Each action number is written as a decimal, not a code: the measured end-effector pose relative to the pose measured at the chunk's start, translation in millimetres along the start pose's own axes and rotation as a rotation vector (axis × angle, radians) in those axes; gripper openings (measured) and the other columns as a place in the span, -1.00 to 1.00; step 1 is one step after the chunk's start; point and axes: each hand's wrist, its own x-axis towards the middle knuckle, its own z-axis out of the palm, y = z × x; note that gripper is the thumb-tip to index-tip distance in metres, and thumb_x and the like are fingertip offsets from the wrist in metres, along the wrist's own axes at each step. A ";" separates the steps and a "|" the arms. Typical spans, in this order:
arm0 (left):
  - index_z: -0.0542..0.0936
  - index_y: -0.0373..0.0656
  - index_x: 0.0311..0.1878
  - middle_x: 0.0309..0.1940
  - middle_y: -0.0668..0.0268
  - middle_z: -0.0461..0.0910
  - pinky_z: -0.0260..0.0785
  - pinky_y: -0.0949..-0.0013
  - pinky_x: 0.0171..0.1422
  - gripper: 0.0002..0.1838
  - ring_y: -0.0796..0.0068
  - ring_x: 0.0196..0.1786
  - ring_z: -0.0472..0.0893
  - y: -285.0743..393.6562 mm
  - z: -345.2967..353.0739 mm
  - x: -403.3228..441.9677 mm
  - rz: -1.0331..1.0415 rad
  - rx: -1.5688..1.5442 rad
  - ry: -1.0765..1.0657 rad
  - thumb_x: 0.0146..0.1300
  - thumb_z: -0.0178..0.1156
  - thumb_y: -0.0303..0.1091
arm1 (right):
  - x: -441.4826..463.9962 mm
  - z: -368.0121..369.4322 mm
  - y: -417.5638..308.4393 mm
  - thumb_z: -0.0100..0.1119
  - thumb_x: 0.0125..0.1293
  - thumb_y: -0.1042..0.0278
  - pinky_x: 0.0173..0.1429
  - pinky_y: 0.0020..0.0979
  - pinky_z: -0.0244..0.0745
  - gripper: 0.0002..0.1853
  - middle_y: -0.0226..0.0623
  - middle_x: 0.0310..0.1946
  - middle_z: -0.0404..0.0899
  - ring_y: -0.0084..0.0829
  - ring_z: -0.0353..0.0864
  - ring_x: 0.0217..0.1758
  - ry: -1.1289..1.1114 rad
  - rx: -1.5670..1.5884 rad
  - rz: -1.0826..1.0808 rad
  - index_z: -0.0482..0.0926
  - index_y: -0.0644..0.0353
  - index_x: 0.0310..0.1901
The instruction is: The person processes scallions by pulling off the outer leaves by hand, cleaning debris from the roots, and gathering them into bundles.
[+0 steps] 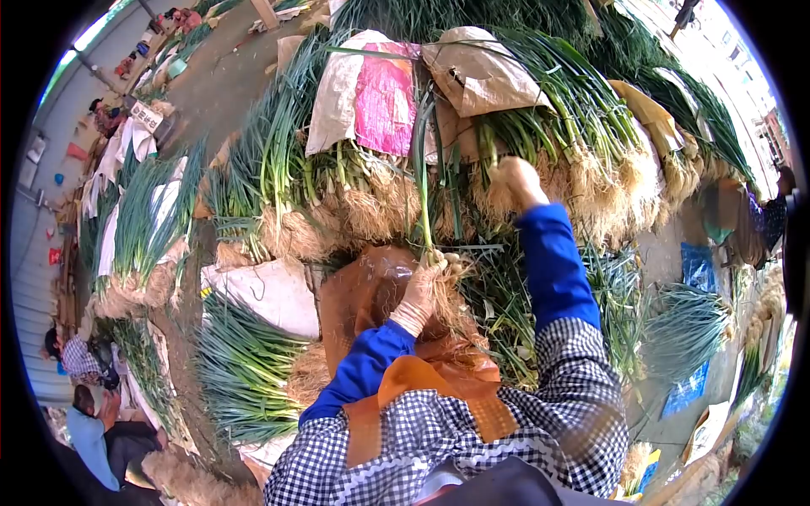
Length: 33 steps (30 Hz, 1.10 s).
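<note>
My left hand is closed around a few green onions, low down near their white bulbs. Their long leaves point away from me, and tan roots hang down on the right of the hand. My right hand reaches forward to a heap of green onions with thick, tangled roots. Its fingers are curled in at the stems and roots; what they grip is hidden. Just left of that heap, more onions lie under a white and pink sack. Brown sacking covers part of the right heap.
An orange-brown plastic sheet is spread before me. Left of it lies a bundle of green onions beside a white sack. Loose leaves litter the right side. Other people sit at the far left; another bundle lies right.
</note>
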 end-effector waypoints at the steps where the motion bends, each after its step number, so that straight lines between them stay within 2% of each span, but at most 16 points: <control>1: 0.46 -0.12 -0.15 -0.18 0.20 0.59 0.55 0.40 -0.21 -0.90 0.36 -0.22 0.62 2.9 0.7 -0.5 -0.007 -0.002 0.056 0.31 0.00 -0.51 | -28.7 -5.1 -8.8 0.05 0.17 0.02 -0.20 -0.25 0.53 -0.64 -0.20 -0.47 0.64 -0.27 0.62 -0.39 -0.106 0.165 0.063 0.64 0.15 -0.28; 2: 0.46 -0.13 -0.15 -0.10 0.17 0.58 0.57 0.34 -0.17 -0.90 0.32 -0.14 0.62 6.6 -1.1 -1.8 -0.035 -0.028 0.055 0.31 0.01 -0.49 | -57.5 0.9 -9.1 0.03 0.17 0.02 -0.15 -0.23 0.50 -0.63 -0.13 -0.45 0.63 -0.17 0.62 -0.37 -0.037 0.187 0.026 0.63 0.19 -0.35; 7: 0.50 -0.14 -0.24 -0.24 0.27 0.56 0.45 0.42 -0.03 -0.94 0.43 -0.14 0.56 -29.6 -26.8 -0.1 -0.193 0.073 0.008 0.23 0.12 -0.51 | -205.6 44.5 -4.6 0.20 0.19 0.16 -0.24 -0.43 0.50 -0.74 -0.24 -0.53 0.57 -0.49 0.54 -0.42 -0.285 0.475 -0.327 0.63 0.21 -0.30; 10: 0.48 -0.15 -0.35 -0.32 0.35 0.51 0.42 0.45 -0.05 -0.89 0.48 -0.20 0.52 -52.3 -32.9 -11.3 -0.140 0.243 0.094 0.16 0.15 -0.62 | -201.9 43.2 11.4 0.19 0.20 0.11 -0.16 -0.41 0.48 -0.65 -0.27 -0.47 0.59 -0.49 0.53 -0.36 -0.569 0.776 0.017 0.61 0.30 -0.24; 11: 0.49 -0.14 -0.31 -0.37 0.42 0.51 0.42 0.51 -0.13 -0.84 0.54 -0.29 0.53 -57.3 -29.5 -15.1 -0.094 0.233 0.089 0.10 0.20 -0.62 | -195.8 40.1 0.7 0.18 0.21 0.04 -0.12 -0.39 0.47 -0.58 -0.27 -0.38 0.62 -0.43 0.55 -0.30 -0.366 0.777 0.145 0.59 0.33 -0.21; 14: 0.47 -0.17 -0.26 -0.35 0.35 0.50 0.44 0.47 -0.06 -0.82 0.53 -0.25 0.53 -63.2 -20.0 -19.8 -0.062 0.457 0.130 0.12 0.17 -0.66 | -161.9 122.5 10.4 0.18 0.16 -0.11 -0.18 -0.36 0.48 -0.51 -0.16 -0.40 0.62 -0.25 0.60 -0.31 0.004 0.747 -0.094 0.59 0.28 -0.29; 15: 0.46 -0.22 -0.24 -0.31 0.29 0.52 0.45 0.42 -0.01 -0.81 0.45 -0.21 0.55 -72.9 -36.3 -12.8 -0.007 0.356 0.123 0.11 0.16 -0.69 | -153.0 126.5 8.7 0.12 0.21 -0.10 -0.28 -0.32 0.50 -0.55 -0.12 -0.53 0.58 -0.18 0.61 -0.39 -0.197 0.497 -0.080 0.55 0.23 -0.40; 17: 0.44 -0.26 -0.22 -0.26 0.23 0.53 0.47 0.36 -0.01 -0.82 0.35 -0.18 0.57 -61.4 -24.4 -16.2 -0.020 0.230 0.218 0.12 0.14 -0.69 | -179.5 103.4 -23.6 0.10 0.27 -0.01 -0.48 -0.27 0.40 -0.62 -0.19 -0.66 0.52 -0.19 0.54 -0.60 0.111 0.105 -0.203 0.53 0.19 -0.44; 18: 0.45 -0.26 -0.20 -0.22 0.19 0.55 0.49 0.31 -0.02 -0.82 0.31 -0.15 0.58 -65.4 -36.5 -12.8 -0.052 0.097 0.162 0.13 0.12 -0.67 | -191.1 91.5 -32.8 0.06 0.29 0.01 -0.47 -0.24 0.41 -0.62 -0.11 -0.69 0.47 -0.06 0.49 -0.57 0.050 0.293 -0.111 0.53 0.16 -0.50; 21: 0.46 -0.25 -0.19 -0.22 0.20 0.56 0.50 0.30 -0.02 -0.84 0.32 -0.14 0.58 -52.1 -34.2 -15.1 -0.061 0.089 0.154 0.15 0.12 -0.64 | -221.1 113.3 -4.0 0.10 0.30 0.27 -0.50 -0.41 0.41 -0.76 -0.24 -0.62 0.55 -0.36 0.52 -0.60 0.268 0.566 -0.377 0.55 0.25 -0.44; 25: 0.46 -0.17 -0.28 -0.24 0.19 0.57 0.50 0.33 0.02 -0.88 0.40 -0.16 0.58 -59.2 -9.3 -28.7 -0.120 0.285 0.042 0.15 0.16 -0.59 | -240.1 75.1 38.5 0.11 0.32 0.18 -0.56 -0.60 0.22 -0.76 -0.56 -0.67 0.40 -0.65 0.31 -0.64 -0.103 1.114 0.204 0.55 0.14 -0.41; 28: 0.47 -0.17 -0.22 -0.25 0.20 0.57 0.55 0.29 -0.09 -0.87 0.38 -0.23 0.60 -37.7 -11.5 -19.8 -0.196 0.107 0.129 0.17 0.15 -0.56 | -227.0 63.5 66.6 0.04 0.35 0.08 -0.63 -0.63 -0.02 -0.69 -0.62 -0.71 0.29 -0.71 0.15 -0.71 0.120 1.180 0.346 0.47 0.04 -0.51; 29: 0.47 -0.19 -0.19 -0.24 0.19 0.58 0.57 0.30 -0.17 -0.87 0.38 -0.27 0.61 -33.0 -14.6 -21.0 -0.200 0.016 0.258 0.19 0.15 -0.54 | -227.4 47.0 75.0 0.11 0.29 0.01 -0.59 -0.58 0.16 -0.65 -0.52 -0.68 0.40 -0.65 0.27 -0.67 0.059 1.228 0.365 0.52 0.12 -0.48; 31: 0.48 -0.21 -0.16 -0.23 0.14 0.59 0.57 0.40 -0.24 -0.90 0.33 -0.26 0.63 -28.8 -15.3 -25.0 -0.171 0.014 0.200 0.25 0.09 -0.52 | -214.1 58.7 97.4 0.10 0.20 -0.21 -0.41 -0.40 0.41 -0.47 -0.33 -0.58 0.55 -0.49 0.50 -0.53 -0.119 0.499 0.349 0.60 0.21 -0.43; 32: 0.47 -0.25 -0.12 -0.23 0.15 0.60 0.57 0.41 -0.23 -0.86 0.33 -0.27 0.63 -28.4 -13.3 -27.8 -0.216 0.020 0.171 0.27 0.07 -0.51 | -197.3 54.0 92.8 0.01 0.12 -0.41 -0.17 -0.27 0.49 -0.29 -0.17 -0.43 0.63 -0.31 0.62 -0.31 -0.580 -0.237 0.273 0.64 0.25 -0.37; 33: 0.47 -0.29 -0.07 -0.23 0.16 0.60 0.56 0.43 -0.23 -0.82 0.34 -0.28 0.63 -26.8 -10.5 -28.1 -0.262 0.029 0.136 0.28 0.05 -0.50 | -196.9 60.4 82.1 -0.08 0.09 -0.49 -0.12 -0.26 0.48 -0.24 -0.16 -0.37 0.63 -0.24 0.63 -0.23 -0.591 -0.346 0.083 0.66 0.22 -0.39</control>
